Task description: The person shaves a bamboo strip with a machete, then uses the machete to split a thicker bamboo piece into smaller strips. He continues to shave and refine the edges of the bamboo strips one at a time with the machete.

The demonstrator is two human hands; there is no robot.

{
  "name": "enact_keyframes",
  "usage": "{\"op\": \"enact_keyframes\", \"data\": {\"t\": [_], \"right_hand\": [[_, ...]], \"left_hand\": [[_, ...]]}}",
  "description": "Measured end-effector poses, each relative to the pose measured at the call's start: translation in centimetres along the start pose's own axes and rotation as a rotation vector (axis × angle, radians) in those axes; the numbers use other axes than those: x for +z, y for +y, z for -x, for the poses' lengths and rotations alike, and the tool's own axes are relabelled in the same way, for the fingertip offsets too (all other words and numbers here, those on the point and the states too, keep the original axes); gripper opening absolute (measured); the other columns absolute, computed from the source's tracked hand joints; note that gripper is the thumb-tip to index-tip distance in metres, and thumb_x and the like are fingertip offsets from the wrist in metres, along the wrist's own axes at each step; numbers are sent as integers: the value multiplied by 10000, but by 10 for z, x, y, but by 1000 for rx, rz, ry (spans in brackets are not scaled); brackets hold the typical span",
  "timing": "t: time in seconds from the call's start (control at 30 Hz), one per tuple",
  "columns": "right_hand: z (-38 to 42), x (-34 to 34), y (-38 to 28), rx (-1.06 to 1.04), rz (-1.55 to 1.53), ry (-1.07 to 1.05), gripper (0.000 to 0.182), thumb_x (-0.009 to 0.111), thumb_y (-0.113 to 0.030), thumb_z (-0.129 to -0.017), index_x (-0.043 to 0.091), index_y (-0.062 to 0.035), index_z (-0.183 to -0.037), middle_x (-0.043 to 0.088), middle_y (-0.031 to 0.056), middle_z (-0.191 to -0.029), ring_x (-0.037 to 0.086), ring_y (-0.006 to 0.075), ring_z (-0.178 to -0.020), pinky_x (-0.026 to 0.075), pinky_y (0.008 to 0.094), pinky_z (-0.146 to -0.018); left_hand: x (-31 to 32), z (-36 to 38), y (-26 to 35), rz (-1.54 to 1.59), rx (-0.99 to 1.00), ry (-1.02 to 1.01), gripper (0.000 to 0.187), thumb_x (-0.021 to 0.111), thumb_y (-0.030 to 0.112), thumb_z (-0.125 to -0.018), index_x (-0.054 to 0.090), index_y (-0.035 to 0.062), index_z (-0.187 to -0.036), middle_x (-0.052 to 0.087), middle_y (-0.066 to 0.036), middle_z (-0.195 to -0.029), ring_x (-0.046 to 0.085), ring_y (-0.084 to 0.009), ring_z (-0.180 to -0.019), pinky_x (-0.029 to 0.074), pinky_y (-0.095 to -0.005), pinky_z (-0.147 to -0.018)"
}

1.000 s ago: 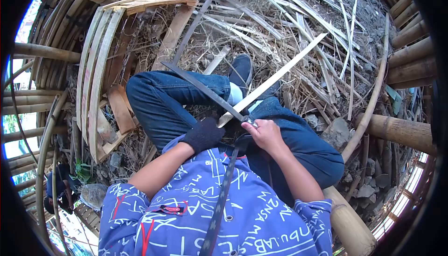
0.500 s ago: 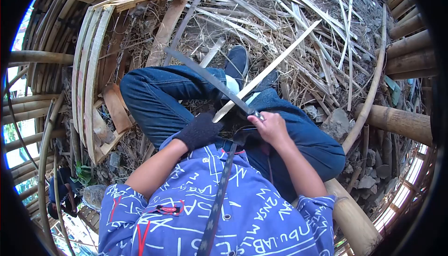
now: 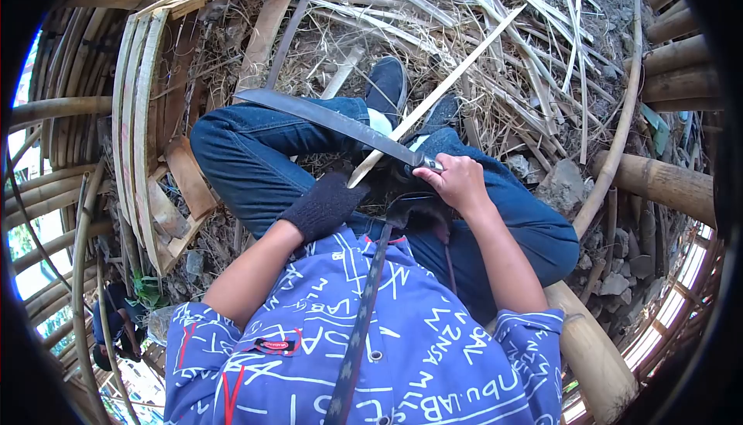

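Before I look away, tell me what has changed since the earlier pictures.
The right hand has moved forward and rightward, away from the gloved left hand, and the knife now lies more crosswise, crossing the pale strip farther from that glove. The right hand still grips the knife; the left stays at the strip's near end.

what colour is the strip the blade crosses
The strip is pale cream-yellow, best seen in the head view.

Bamboo walls [image 3: 62,109] (daylight [image 3: 48,227] showing through) flank debris-strewn ground [image 3: 611,32].
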State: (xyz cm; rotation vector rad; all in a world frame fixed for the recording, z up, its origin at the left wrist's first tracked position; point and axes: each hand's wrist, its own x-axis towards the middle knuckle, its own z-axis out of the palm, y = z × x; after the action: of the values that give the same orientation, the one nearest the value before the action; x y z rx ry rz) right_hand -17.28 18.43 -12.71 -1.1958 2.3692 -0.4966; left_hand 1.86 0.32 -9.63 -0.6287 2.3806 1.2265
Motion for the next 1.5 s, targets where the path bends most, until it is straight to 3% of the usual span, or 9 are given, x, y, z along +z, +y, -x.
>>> {"op": "enact_keyframes", "data": {"t": [0.1, 0.2, 0.37, 0.6, 0.67, 0.8, 0.97, 1.17, 1.5], "right_hand": [[-1, 0, -1, -7, 0, -20, 652, 545, -694, -745, 607, -53, -643, 621, 164, -614, 630, 356, -613, 484, 436, -519], [-3, 4, 8, 12, 39, 36, 662, 529, -703, -751, 600, -54, -641, 623, 171, -629, 629, 366, -618, 487, 446, -532], [-14, -5, 40, 237, -40, 41, 694, 482, -715, -778, 591, -44, -641, 611, 200, -628, 625, 398, -670, 481, 484, -565], [-16, -5, 33, 190, -19, 74, 696, 492, -697, -789, 585, -25, -636, 578, 218, -607, 594, 423, -647, 453, 491, -555], [-20, -7, 34, 178, -16, 74, 690, 494, -698, -787, 589, -31, -638, 581, 216, -612, 595, 422, -651, 453, 490, -555], [-30, -10, 62, 283, -7, 74, 719, 454, -734, -781, 617, -39, -690, 617, 205, -654, 623, 409, -699, 484, 495, -605], [-36, -19, 65, 329, 45, 81, 730, 444, -731, -790, 619, -29, -696, 629, 216, -694, 627, 410, -738, 487, 501, -638], [-46, -22, 70, 358, 77, 91, 726, 450, -728, -788, 645, -31, -734, 639, 231, -730, 632, 416, -766, 497, 504, -664], [-61, -15, 87, 263, 138, 49, 735, 452, -733, -779, 657, -28, -750, 652, 218, -747, 644, 394, -774, 509, 474, -670]], "left_hand": [[-6, 7, -2, -369, 238, -102, 271, 515, 163, -869, 564, 5, -1084, 562, -257, -904, 581, -389, -832, 465, -462, -725], [-5, 12, -7, -390, 182, -132, 269, 514, 139, -856, 568, 15, -1089, 559, -247, -869, 588, -368, -815, 462, -472, -702], [-19, 26, 15, 157, -292, -61, 273, 554, 238, -858, 593, -17, -946, 613, -233, -795, 612, -367, -733, 463, -443, -664], [-26, 39, -7, 131, -254, -43, 329, 574, 281, -845, 585, -45, -886, 615, -223, -746, 613, -286, -672, 456, -414, -642], [-31, 39, -5, 132, -336, -105, 382, 572, 325, -854, 586, -51, -919, 611, -286, -815, 606, -443, -798, 456, -461, -679], [-35, 59, -9, 187, -373, -139, 382, 578, 320, -850, 586, -55, -922, 607, -289, -821, 603, -443, -793, 457, -453, -669], [-31, 75, -18, 95, -271, -51, 357, 576, 292, -845, 576, -58, -913, 616, -260, -784, 625, -347, -719, 454, -427, -651], [-37, 97, -36, 163, -309, -95, 349, 574, 293, -848, 594, -33, -972, 626, -261, -838, 623, -397, -798, 460, -417, -694], [-39, 137, -65, 129, -392, -159, 342, 589, 282, -840, 614, -15, -1009, 643, -252, -874, 650, -290, -810, 473, -396, -715]]}}
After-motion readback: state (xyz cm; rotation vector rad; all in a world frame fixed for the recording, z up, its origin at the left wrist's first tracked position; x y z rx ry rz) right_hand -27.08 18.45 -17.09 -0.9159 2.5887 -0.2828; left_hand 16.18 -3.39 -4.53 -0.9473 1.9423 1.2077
